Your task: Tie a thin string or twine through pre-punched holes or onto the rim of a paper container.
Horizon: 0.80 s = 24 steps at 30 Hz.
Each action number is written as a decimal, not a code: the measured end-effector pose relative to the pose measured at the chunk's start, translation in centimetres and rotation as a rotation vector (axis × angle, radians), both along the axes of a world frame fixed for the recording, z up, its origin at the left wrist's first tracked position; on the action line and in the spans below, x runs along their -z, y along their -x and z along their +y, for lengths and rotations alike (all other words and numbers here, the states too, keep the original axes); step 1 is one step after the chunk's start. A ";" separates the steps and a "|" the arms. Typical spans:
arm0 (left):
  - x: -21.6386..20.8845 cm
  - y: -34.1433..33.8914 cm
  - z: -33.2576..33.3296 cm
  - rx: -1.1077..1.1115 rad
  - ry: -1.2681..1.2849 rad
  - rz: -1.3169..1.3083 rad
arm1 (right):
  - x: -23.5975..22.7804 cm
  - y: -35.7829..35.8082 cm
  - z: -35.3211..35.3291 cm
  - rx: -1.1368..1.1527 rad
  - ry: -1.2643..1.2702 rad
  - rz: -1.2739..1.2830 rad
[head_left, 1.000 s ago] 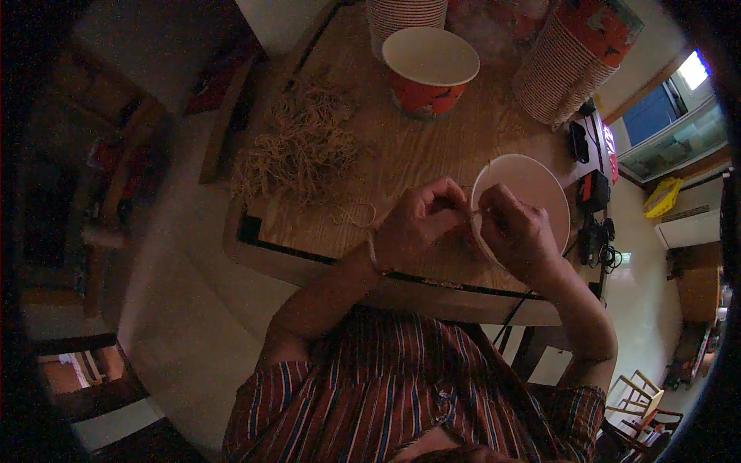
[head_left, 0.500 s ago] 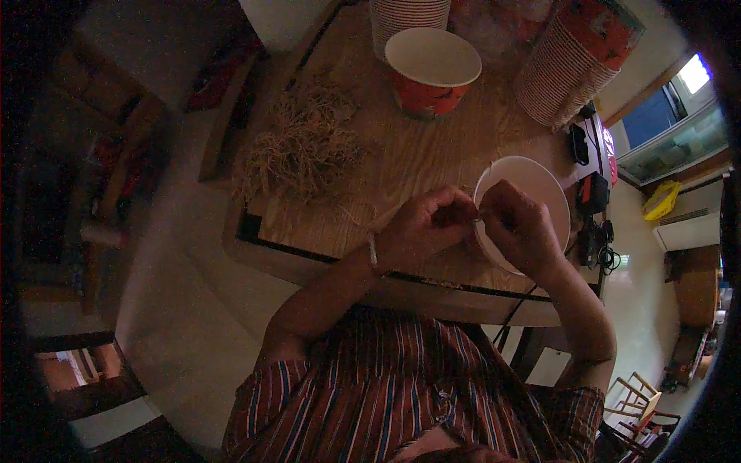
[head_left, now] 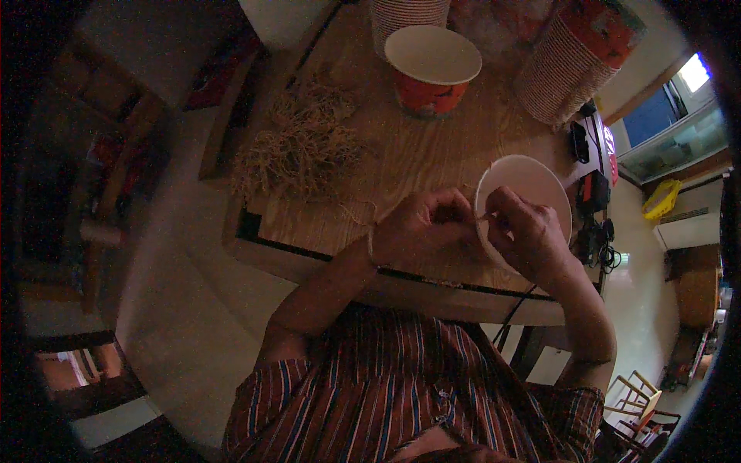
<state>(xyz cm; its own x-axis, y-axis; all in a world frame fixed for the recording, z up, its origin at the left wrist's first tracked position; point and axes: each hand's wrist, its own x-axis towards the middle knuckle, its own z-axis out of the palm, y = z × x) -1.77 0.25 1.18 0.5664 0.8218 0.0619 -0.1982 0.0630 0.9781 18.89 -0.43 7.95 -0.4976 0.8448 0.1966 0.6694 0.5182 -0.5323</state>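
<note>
My left hand (head_left: 421, 230) is closed in a pinch beside the left rim of a pale paper tub (head_left: 544, 181). Over that tub, my right hand (head_left: 532, 238) also pinches, thumb against fingers. A tiny pale sliver shows at the right fingertips; it is too small and dim to name. What the left fingers grip is hidden. To the left on the wooden table lies a tangled heap of thin, dry, root-like strands (head_left: 305, 150). One loose strand (head_left: 359, 212) trails from it toward my left wrist.
A red paper tub with a white inside (head_left: 432, 96) stands farther back. Behind it rises a stack of tubs (head_left: 409, 15), and another stack (head_left: 575, 73) leans at the back right. Black adapters and cables (head_left: 593, 193) lie along the table's right edge.
My hands have drawn slightly apart at the fingertips, the right hand shifting a little to the right and down. The heap and the tubs stay in place.
</note>
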 end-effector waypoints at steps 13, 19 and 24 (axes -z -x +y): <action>1.6 -0.3 -0.8 -0.135 0.144 -0.160 | 0.3 -0.8 -0.6 0.085 0.231 0.084; 1.0 -1.0 -1.7 -0.284 0.217 -0.159 | 1.1 -1.3 -0.5 0.084 0.265 0.116; 0.4 -1.3 -2.1 -0.330 0.081 0.027 | 0.3 -0.3 -0.5 0.169 0.491 0.306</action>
<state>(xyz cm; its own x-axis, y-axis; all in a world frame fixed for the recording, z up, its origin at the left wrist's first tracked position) -0.49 -1.82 0.76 0.2699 0.9626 -0.0221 -0.1954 0.0772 0.9777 19.21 -0.92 7.69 -0.3312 0.9354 -0.1236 0.4993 0.0626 -0.8642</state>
